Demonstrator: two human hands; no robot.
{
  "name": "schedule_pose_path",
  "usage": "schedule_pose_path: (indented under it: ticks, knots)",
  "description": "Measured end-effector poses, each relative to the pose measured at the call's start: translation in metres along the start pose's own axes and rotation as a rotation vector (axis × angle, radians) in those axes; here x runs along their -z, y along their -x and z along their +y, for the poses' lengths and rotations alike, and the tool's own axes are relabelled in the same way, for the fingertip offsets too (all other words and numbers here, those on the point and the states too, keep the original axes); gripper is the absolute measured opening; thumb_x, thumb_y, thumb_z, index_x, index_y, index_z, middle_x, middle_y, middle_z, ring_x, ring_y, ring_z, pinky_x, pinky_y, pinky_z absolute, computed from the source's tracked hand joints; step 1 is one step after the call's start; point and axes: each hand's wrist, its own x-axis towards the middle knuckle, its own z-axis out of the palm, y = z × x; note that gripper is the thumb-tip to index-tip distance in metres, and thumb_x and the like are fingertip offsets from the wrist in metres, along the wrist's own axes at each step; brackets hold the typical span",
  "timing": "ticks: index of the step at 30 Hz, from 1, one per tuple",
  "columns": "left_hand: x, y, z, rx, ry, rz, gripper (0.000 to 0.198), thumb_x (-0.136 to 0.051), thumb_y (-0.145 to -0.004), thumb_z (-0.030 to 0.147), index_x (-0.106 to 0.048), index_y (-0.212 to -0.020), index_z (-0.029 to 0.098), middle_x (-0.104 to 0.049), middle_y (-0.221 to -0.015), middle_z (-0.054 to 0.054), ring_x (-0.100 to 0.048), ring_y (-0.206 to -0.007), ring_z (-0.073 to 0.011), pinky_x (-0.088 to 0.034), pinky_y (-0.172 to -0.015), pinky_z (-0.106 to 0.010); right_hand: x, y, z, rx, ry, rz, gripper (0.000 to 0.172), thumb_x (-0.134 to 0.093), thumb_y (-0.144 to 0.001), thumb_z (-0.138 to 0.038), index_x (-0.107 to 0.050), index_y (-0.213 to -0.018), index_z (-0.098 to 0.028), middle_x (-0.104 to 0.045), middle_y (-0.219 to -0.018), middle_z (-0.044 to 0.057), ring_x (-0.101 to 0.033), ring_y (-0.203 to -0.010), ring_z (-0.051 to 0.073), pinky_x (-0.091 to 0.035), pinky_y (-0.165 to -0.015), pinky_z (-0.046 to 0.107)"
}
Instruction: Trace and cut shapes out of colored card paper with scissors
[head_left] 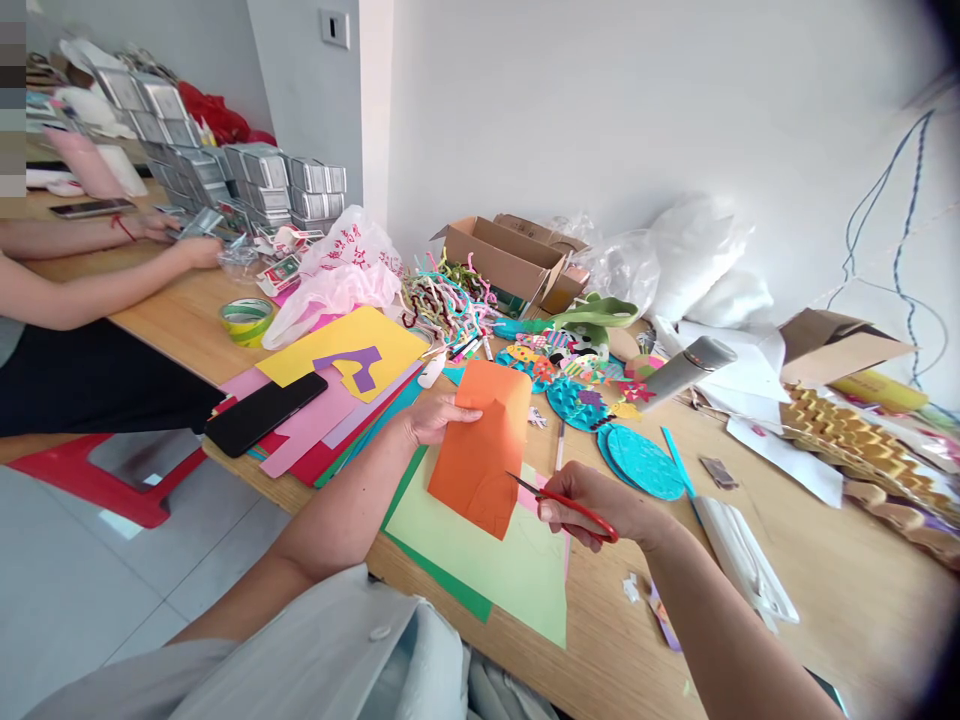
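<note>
My left hand [435, 417] grips an orange sheet of paper [480, 450] by its left edge, thumb on top and the other fingers hidden behind. A faint curved pencil line runs across the sheet's lower right part. In my right hand [585, 497] are red-handled scissors [574, 515], their dark blades pointing left at the sheet's right edge by the drawn line. Whether the blades bite into the paper I cannot tell. Beneath the orange sheet lie a pale green sheet [472, 570] and a darker green sheet [442, 582] near the table's front edge.
Left of me lie a black phone [266, 412], yellow paper [360, 345], pink sheets and a roll of tape [247, 322]. Blue painted discs [645, 460], pipe cleaners [450, 300] and a cardboard box [502, 260] stand behind. Another person's hands [199, 250] work at far left.
</note>
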Motion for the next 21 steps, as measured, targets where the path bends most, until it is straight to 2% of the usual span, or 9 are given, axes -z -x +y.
schedule_pose_path:
  ticks: [13,17,21]
  knots:
    - [0.0009,-0.0031,-0.0033,0.0,-0.034,0.004,0.035,-0.073,-0.069,0.016,-0.069,-0.104,0.017,-0.071,-0.103,-0.011,-0.065,-0.097,-0.0228,-0.043,-0.091,-0.035,-0.0014,-0.0055,-0.0062,-0.022,0.068,-0.015,0.042,-0.066,-0.071,-0.054,-0.057,-0.06,-0.014,-0.048,-0.038,-0.004,-0.046,-0.034,0.008,-0.028,-0.032,0.017]
    - [0.0025,-0.0033,-0.003,0.004,-0.028,-0.005,0.034,-0.073,-0.07,0.017,-0.069,-0.104,0.017,-0.07,-0.105,-0.012,-0.064,-0.101,-0.0246,-0.043,-0.092,-0.037,-0.0019,-0.0067,-0.0055,-0.014,0.032,-0.001,0.043,-0.065,-0.071,-0.056,-0.056,-0.061,-0.015,-0.047,-0.039,-0.004,-0.045,-0.034,0.008,-0.03,-0.032,0.017]
    - [0.0043,-0.0039,-0.0032,0.017,-0.008,-0.028,0.031,-0.071,-0.072,0.016,-0.069,-0.103,0.017,-0.071,-0.104,-0.011,-0.066,-0.096,-0.0228,-0.044,-0.09,-0.036,-0.0025,-0.0062,-0.004,-0.043,0.029,0.034,0.044,-0.066,-0.071,-0.056,-0.056,-0.06,-0.015,-0.044,-0.037,-0.006,-0.042,-0.032,0.007,-0.03,-0.031,0.017]
